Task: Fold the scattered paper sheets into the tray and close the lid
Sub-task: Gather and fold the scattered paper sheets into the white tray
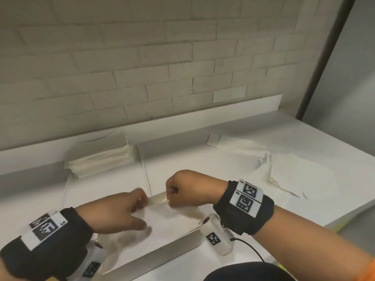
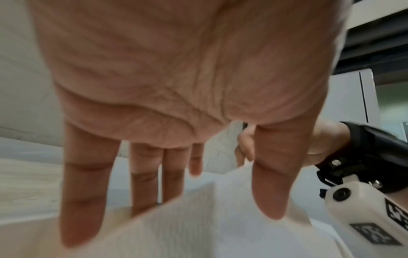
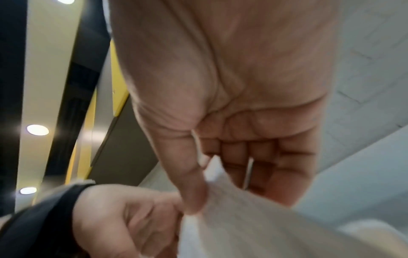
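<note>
A white paper sheet (image 1: pixel 162 216) lies over the open white tray (image 1: pixel 162 254) near the table's front edge. Its far edge is lifted. My right hand (image 1: pixel 170 196) pinches that edge between thumb and curled fingers, as the right wrist view shows, right hand (image 3: pixel 212 197) on the paper sheet (image 3: pixel 253 227). My left hand (image 1: pixel 138 209) reaches to the same edge with straight, spread fingers. In the left wrist view the paper sheet (image 2: pixel 198 227) hides its middle fingertips, and the thumb (image 2: pixel 269 192) lies on the near face. The two hands almost touch.
A stack of folded sheets (image 1: pixel 99 157) sits at the back left by the wall ledge. Loose crumpled sheets (image 1: pixel 288 171) and a flat one (image 1: pixel 233 145) lie at the right. The table's right edge (image 1: pixel 304 218) runs diagonally behind my right wrist.
</note>
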{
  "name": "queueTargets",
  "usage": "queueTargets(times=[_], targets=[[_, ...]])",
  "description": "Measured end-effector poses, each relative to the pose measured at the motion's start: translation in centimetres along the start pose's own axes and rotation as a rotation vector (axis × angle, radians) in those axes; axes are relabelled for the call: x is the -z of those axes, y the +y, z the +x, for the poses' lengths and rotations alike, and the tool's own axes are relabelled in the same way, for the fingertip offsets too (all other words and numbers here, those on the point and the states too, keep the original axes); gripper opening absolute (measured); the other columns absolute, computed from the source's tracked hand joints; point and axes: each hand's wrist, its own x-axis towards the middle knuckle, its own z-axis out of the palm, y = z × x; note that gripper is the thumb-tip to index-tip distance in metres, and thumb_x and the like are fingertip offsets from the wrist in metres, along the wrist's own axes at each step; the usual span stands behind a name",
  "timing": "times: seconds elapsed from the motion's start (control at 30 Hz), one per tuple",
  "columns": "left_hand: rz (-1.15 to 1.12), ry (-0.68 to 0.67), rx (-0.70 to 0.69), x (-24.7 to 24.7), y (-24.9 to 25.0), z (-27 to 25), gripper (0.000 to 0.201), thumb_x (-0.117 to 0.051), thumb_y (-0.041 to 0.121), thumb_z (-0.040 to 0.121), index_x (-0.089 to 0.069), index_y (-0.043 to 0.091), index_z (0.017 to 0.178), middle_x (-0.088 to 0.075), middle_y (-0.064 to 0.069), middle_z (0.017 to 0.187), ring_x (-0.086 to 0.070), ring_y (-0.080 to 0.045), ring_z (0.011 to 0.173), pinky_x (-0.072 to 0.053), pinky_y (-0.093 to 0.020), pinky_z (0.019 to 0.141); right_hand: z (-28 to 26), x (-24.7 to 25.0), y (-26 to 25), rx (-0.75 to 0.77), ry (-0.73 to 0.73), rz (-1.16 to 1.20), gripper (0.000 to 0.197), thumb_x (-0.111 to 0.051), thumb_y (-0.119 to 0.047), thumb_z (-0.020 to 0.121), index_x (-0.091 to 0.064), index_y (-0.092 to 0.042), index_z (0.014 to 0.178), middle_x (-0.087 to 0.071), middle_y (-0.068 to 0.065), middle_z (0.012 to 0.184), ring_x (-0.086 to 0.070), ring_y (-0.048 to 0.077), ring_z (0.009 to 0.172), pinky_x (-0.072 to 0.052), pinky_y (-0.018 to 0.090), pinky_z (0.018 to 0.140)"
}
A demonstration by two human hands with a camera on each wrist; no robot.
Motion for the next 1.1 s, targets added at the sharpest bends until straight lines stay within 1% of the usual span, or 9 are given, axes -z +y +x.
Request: queueTargets(times=[0.07, 0.13, 0.27, 0.53, 0.7, 0.77, 0.87, 0.97, 1.1], targets=[[-0.148, 0.019, -0.053, 0.6, 0.1, -0.6, 0.068, -0.071, 0.048, 0.074, -0.029, 0.05, 0.128, -0.053, 0.021, 0.125, -0.051, 0.001, 0.119, -0.042, -0.023, 0.101, -0.7, 1.0, -0.6, 0.13, 0.107, 0.113, 0.003, -0.066, -0.017, 0.085, -0.065, -0.017, 0.083, -0.062, -0.007, 0.079, -0.053, 0.001, 0.067, -0.04, 0.016, 0.06], [-0.29, 0.021, -0.155, 1.6, -0.1, -1.3, 0.066, -0.074, 0.037, 0.078, -0.036, 0.044, 0.132, -0.057, 0.017, 0.131, -0.05, -0.002, 0.125, -0.04, -0.028, 0.106, -1.4, 2.4, -1.1, 0.194, 0.24, 0.286, 0.008, -0.07, -0.017, 0.086, -0.064, -0.022, 0.082, -0.064, -0.011, 0.081, -0.053, -0.006, 0.065, -0.04, 0.01, 0.061], [-0.511, -0.001, -0.209, 4.6, -1.7, -3.1, 0.041, -0.075, 0.026, 0.076, -0.06, 0.028, 0.113, -0.07, -0.002, 0.112, -0.068, -0.021, 0.103, -0.052, -0.042, 0.091, -1.6, 3.9, 0.1, 0.062, 0.484, 0.459, 0.012, -0.071, -0.018, 0.086, -0.061, -0.022, 0.079, -0.06, -0.01, 0.076, -0.053, 0.0, 0.061, -0.043, 0.015, 0.059], [-0.028, -0.004, 0.03, 1.2, -1.7, -1.6, 0.039, -0.063, 0.021, 0.076, -0.04, 0.032, 0.105, -0.066, 0.003, 0.086, -0.062, -0.011, 0.07, -0.051, -0.032, 0.067, 0.8, -1.5, 1.9, -0.127, 0.191, 0.146, 0.025, -0.054, -0.001, 0.088, -0.046, -0.02, 0.104, -0.058, 0.003, 0.095, -0.055, 0.017, 0.071, -0.045, 0.026, 0.055], [0.185, 0.06, 0.045, -0.4, -2.3, -1.6, 0.047, -0.052, 0.024, 0.084, -0.023, 0.044, 0.114, -0.056, 0.009, 0.099, -0.059, -0.013, 0.085, -0.051, -0.031, 0.077, 0.9, -2.2, 1.6, -0.053, 0.202, -0.081, 0.037, -0.047, 0.01, 0.083, -0.045, -0.009, 0.115, -0.042, -0.004, 0.075, -0.044, 0.017, 0.069, -0.031, 0.023, 0.051], [0.382, 0.155, -0.019, -0.9, -2.2, -2.4, 0.052, -0.057, 0.024, 0.081, -0.028, 0.044, 0.12, -0.051, 0.014, 0.108, -0.055, -0.012, 0.093, -0.052, -0.032, 0.076, 0.5, -2.1, 1.3, 0.039, 0.256, -0.22, 0.037, -0.05, 0.01, 0.079, -0.049, -0.008, 0.111, -0.051, 0.006, 0.09, -0.048, 0.025, 0.081, -0.044, 0.033, 0.06], [0.536, 0.295, -0.171, -0.8, -0.8, -3.1, 0.05, -0.077, 0.032, 0.057, -0.058, 0.043, 0.101, -0.051, 0.016, 0.104, -0.056, -0.009, 0.087, -0.052, -0.026, 0.048, 0.2, -1.9, 1.0, 0.26, 0.216, -0.402, 0.025, -0.058, 0.004, 0.079, -0.062, -0.01, 0.099, -0.052, 0.008, 0.106, -0.046, 0.026, 0.094, -0.049, 0.039, 0.069], [0.505, -0.02, -0.318, -1.3, -0.1, -2.8, 0.029, -0.052, 0.041, 0.088, -0.055, 0.048, 0.117, -0.032, 0.024, 0.137, -0.043, -0.005, 0.118, -0.045, -0.026, 0.096, 0.6, -2.7, 1.0, 0.277, -0.111, -0.438, 0.022, -0.064, -0.004, 0.08, -0.071, -0.018, 0.096, -0.055, 0.0, 0.112, -0.054, 0.025, 0.095, -0.053, 0.038, 0.077], [0.236, -0.245, -0.098, -2.2, 0.2, -2.2, 0.065, -0.05, 0.053, 0.055, -0.045, 0.053, 0.119, -0.049, 0.015, 0.135, -0.045, -0.005, 0.126, -0.036, -0.024, 0.109, 2.2, -4.3, 1.4, 0.205, -0.464, -0.54, 0.033, -0.057, -0.007, 0.092, -0.068, -0.02, 0.12, -0.057, -0.002, 0.134, -0.056, 0.023, 0.116, -0.048, 0.034, 0.095]])
